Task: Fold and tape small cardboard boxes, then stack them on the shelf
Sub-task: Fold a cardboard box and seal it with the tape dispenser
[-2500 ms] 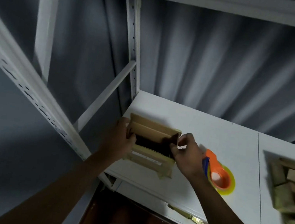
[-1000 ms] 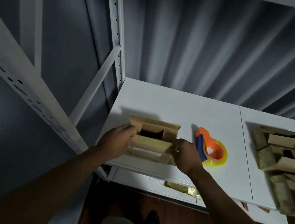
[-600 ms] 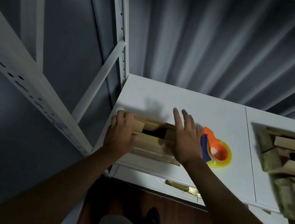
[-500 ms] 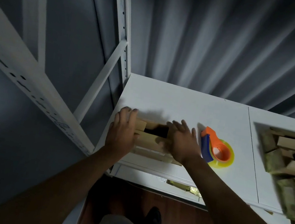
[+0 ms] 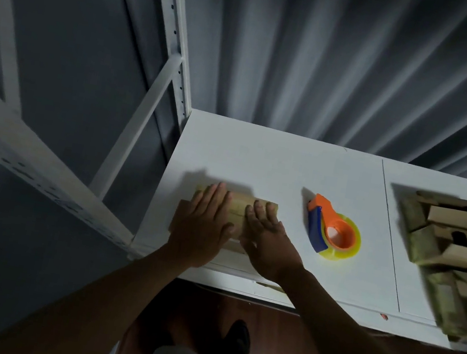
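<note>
Cardboard box under both flat palms, left grip and right grip spread apart, pressing

Your left hand lies flat at centre frame, fingers straight and together, palm down. Your right hand sits just beside it, fingers slightly bent, also palm down. Both forearms reach up from the lower frame.

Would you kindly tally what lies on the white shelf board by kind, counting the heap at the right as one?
Cardboard box under both hands: 1
Tape dispenser, orange and blue: 1
Heap of folded boxes: 1
Total: 3
</note>
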